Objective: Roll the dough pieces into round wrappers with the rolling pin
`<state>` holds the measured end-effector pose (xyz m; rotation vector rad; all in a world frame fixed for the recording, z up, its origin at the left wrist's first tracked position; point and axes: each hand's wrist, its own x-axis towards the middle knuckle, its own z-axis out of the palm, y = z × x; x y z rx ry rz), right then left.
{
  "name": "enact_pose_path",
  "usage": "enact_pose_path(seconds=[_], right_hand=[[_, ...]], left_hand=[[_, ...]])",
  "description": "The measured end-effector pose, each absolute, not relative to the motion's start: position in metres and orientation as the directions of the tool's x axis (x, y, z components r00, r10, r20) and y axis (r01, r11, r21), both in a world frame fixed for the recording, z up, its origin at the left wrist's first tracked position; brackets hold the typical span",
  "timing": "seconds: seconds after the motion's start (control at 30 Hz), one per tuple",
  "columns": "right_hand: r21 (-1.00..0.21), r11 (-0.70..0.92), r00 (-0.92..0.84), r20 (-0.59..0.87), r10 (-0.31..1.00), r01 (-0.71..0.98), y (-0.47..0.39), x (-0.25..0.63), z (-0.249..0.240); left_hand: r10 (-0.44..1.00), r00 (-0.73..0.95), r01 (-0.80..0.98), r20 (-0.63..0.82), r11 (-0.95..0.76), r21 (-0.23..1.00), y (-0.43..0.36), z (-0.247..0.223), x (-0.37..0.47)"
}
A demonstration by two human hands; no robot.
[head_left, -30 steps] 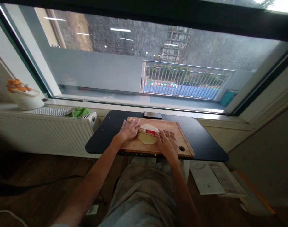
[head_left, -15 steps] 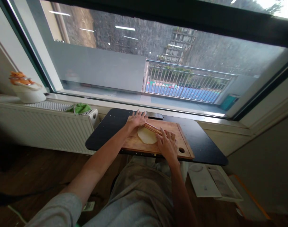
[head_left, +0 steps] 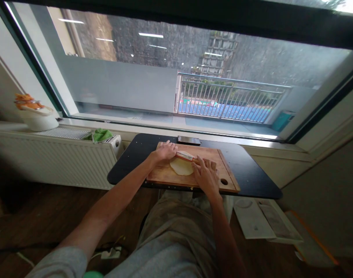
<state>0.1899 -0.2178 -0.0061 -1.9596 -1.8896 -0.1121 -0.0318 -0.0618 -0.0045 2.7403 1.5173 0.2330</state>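
A flat, pale round of dough (head_left: pixel 181 167) lies on the wooden cutting board (head_left: pixel 164 175). Across the dough's far edge runs a slim rolling pin (head_left: pixel 184 155) with reddish marks. My left hand (head_left: pixel 166 150) rests on the pin's left end, fingers closed against it. At the pin's right end is my right hand (head_left: pixel 205 173), its fingers bent over the pin. Both palms face down, and the hands partly hide the pin's ends.
The board sits on a black table (head_left: pixel 251 177). Behind it lies a dark flat object (head_left: pixel 189 140) near the window sill. On the left, a radiator (head_left: pixel 54 160) carries a green cloth (head_left: pixel 100 135) and a white pot (head_left: pixel 39 119). White boxes (head_left: pixel 253 220) stand below right.
The rolling pin has turned about its length, now showing a pale label. My left hand has shifted slightly left and its fingers are less spread. The view has moved a little.
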Motion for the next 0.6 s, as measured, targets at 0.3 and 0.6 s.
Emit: enact_pose_path(seconds=[0.3, 0.6], right_hand=[[-0.27, 0.007, 0.085, 0.329, 0.94, 0.963, -0.218, 0.188, -0.004], [-0.27, 0.011, 0.094, 0.374, 0.923, 0.963, -0.217, 0.191, -0.01]], left_hand=[[0.804, 0.566, 0.824, 0.183, -0.556, -0.103, -0.079, -0.019, -0.043], [0.859, 0.458, 0.876, 0.229, -0.479, 0.047, -0.049, -0.013, -0.027]])
